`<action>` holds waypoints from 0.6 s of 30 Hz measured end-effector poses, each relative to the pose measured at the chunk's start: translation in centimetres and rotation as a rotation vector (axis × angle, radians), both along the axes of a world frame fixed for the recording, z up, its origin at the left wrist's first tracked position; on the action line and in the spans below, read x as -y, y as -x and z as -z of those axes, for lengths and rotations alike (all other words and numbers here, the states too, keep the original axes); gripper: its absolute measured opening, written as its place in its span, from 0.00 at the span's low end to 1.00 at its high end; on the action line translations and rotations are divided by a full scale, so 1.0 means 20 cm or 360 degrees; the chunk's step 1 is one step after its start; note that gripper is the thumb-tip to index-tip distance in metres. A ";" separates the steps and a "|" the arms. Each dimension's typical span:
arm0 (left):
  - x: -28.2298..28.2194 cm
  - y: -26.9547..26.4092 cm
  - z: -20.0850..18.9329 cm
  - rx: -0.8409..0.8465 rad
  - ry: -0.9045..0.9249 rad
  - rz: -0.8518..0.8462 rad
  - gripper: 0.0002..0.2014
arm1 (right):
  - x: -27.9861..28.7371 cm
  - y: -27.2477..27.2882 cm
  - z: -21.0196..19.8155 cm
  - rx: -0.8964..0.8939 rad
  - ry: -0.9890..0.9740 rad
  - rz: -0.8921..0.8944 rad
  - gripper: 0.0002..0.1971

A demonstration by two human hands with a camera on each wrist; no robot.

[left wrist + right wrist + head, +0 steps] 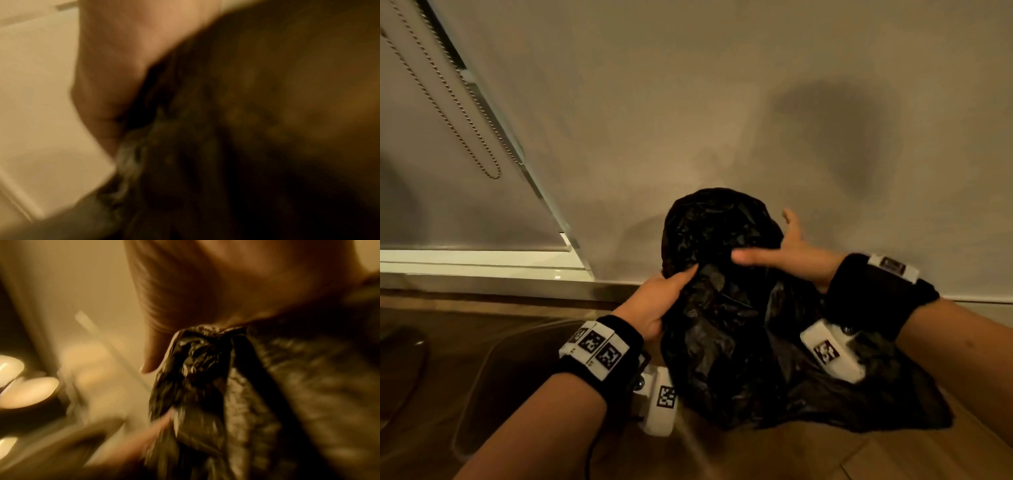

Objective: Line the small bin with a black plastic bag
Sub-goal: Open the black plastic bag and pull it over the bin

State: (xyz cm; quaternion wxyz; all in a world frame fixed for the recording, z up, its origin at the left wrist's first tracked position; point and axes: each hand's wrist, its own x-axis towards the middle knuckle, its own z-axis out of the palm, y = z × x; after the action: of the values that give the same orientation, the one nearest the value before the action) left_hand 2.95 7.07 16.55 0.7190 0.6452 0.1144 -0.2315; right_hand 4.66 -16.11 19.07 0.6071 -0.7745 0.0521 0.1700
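I hold the crumpled black plastic bag (726, 308) in the air in front of the wall, and its lower part droops toward the floor. My left hand (664, 294) grips its left edge, thumb on top; the blurred left wrist view shows that hand (123, 65) against dark film (246, 129). My right hand (784, 250) is spread, thumb straight across the front and one finger pointing up behind the bag. In the right wrist view the bag (197, 369) bunches in the fork under the thumb (156, 344). No bin shows in any view.
A plain wall (722, 102) stands straight ahead, with a skirting strip at its foot. At the left are a roller blind (431, 171) with a bead chain (458, 113) and a bright sill (482, 263). Wooden floor (893, 459) lies below.
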 end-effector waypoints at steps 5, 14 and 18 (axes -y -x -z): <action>0.06 0.01 0.02 -0.0056 0.0381 -0.0129 0.14 | -0.05 0.14 0.13 0.0259 0.0372 -0.0637 0.82; -0.02 -0.05 0.01 -0.0062 0.0539 -0.0355 0.20 | 0.08 0.09 0.11 0.0227 0.0975 -0.0665 0.29; -0.02 -0.04 -0.01 -0.0058 0.0570 -0.0391 0.20 | 0.08 0.04 0.07 0.0315 0.0852 -0.0479 0.23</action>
State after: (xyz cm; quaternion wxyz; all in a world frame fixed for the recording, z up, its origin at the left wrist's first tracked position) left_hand 3.79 7.38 16.66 0.8429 0.4839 0.1623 -0.1704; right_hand 3.91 -17.78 17.68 0.3520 -0.9184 -0.0794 0.1620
